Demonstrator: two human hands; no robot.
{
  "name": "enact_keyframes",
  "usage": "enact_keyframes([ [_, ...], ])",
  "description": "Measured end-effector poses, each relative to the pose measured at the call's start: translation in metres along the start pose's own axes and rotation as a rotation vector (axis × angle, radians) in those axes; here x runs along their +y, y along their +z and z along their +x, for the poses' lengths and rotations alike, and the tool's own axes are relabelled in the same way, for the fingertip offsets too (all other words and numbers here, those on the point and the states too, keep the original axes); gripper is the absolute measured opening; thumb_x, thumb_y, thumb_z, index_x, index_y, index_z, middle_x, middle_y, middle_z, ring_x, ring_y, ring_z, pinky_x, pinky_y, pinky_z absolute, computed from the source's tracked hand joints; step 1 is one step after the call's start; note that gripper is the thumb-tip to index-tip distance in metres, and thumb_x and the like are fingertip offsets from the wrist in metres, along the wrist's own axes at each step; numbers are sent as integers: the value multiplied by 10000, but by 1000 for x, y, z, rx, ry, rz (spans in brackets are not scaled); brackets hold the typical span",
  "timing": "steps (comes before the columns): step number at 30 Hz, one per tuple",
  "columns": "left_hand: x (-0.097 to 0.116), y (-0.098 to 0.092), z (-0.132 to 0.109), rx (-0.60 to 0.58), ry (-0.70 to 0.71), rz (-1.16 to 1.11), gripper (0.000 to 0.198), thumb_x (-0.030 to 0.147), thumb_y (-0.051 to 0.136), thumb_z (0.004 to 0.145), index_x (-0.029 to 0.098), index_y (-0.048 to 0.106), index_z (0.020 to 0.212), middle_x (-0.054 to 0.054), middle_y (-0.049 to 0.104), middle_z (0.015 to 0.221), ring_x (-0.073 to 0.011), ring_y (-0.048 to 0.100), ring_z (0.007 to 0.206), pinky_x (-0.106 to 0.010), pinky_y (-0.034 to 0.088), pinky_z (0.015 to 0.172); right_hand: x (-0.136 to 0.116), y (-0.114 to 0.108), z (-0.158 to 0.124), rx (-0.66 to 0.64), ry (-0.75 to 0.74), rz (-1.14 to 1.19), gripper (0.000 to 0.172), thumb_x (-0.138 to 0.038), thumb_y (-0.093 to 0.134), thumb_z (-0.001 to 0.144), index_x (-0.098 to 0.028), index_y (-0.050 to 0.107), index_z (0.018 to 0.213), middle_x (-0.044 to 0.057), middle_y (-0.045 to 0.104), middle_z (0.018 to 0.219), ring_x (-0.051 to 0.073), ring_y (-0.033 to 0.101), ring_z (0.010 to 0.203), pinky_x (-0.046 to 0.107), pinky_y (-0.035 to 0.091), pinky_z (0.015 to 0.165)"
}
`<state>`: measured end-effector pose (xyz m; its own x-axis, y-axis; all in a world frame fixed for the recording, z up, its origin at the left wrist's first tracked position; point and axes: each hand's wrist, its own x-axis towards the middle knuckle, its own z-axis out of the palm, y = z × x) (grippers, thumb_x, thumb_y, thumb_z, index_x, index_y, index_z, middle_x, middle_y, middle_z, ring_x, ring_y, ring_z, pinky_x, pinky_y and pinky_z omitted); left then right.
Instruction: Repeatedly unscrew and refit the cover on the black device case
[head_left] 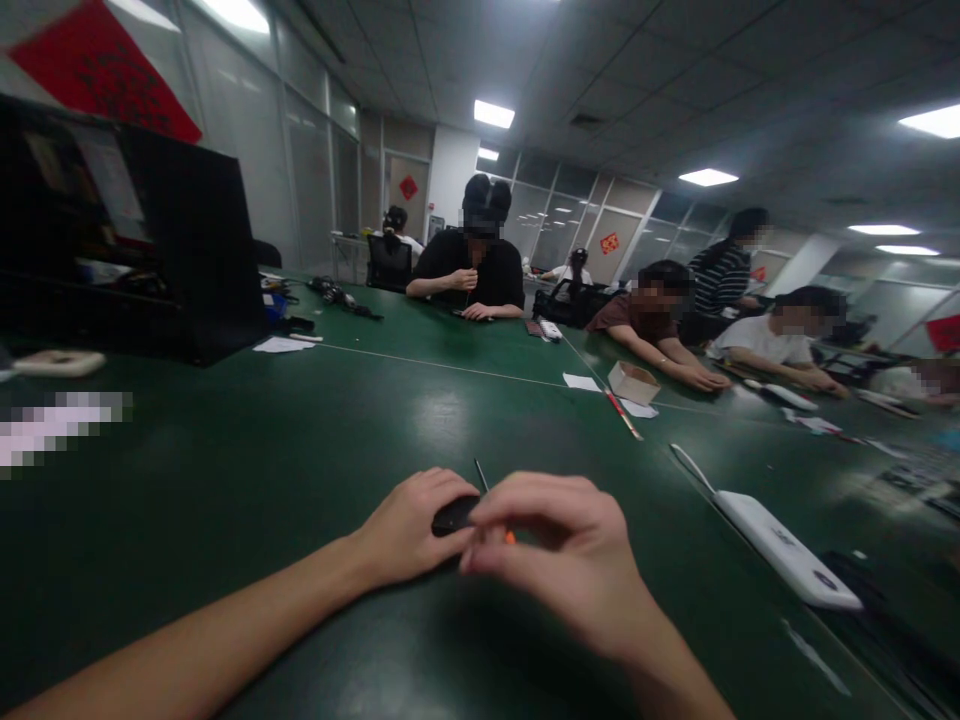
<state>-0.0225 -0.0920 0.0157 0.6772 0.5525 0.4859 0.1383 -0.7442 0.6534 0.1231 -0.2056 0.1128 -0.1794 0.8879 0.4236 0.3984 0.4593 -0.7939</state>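
My left hand rests on the green table with thumb and fingers closed around a small flat black piece. The kind of this piece does not show. Close beside it, my right hand is curled, its thumb and fingertips pinched at the black piece's right edge. What sits in that pinch is hidden. A thin metal shaft sticks out beyond the right hand, and a bit of orange shows under its fingers. They look like parts of one screwdriver; whether the hand grips it or it lies behind, I cannot tell.
A white power-bank-like device with a strap lies at the right on the green table. Further off are a small open box, paper slips and a red strip. A black case stands left. Several people sit around.
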Motion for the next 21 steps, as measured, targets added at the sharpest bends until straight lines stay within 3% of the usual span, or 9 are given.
enact_keyframes([
  [1,0,0,0,-20,4,18,267,342,674,805,218,680,1041,-60,696,997,-241,610,939,-379,472,874,13,-14,10,10,18,-154,138,-362,689,846,-234,738,853,8,716,787,175,681,720,299,535,698],
  [4,0,-2,0,-77,1,77,322,357,649,832,215,640,1120,-75,672,1063,-245,594,981,-390,469,884,61,-45,19,-53,122,-522,212,-312,550,926,-199,724,969,53,727,911,192,661,809,330,501,772],
  [6,0,-2,0,-93,-13,77,322,354,651,833,213,632,1123,-77,666,1068,-243,591,982,-389,468,879,90,-52,12,-126,185,-625,350,-342,629,868,-177,652,1176,90,700,1015,208,643,847,334,494,763],
  [8,0,-3,0,-105,-16,71,309,345,654,833,213,628,1111,-74,663,1064,-241,588,985,-386,465,875,106,-48,3,-198,225,-637,347,-355,630,866,-177,652,1163,86,687,958,203,626,815,319,482,735],
  [14,-4,-4,0,-101,-37,22,278,321,657,834,210,618,1086,-65,652,1043,-223,589,964,-358,466,846,91,-32,-4,-278,243,-530,219,-205,566,855,-196,679,1043,41,675,862,177,611,764,277,448,697],
  [21,-6,-5,-1,-90,-16,-9,309,338,655,850,208,604,1126,-64,646,1087,-212,590,1009,-348,456,894,82,-38,-5,-314,299,-525,341,-155,590,741,-214,697,1059,34,693,878,185,616,765,270,437,681],
])
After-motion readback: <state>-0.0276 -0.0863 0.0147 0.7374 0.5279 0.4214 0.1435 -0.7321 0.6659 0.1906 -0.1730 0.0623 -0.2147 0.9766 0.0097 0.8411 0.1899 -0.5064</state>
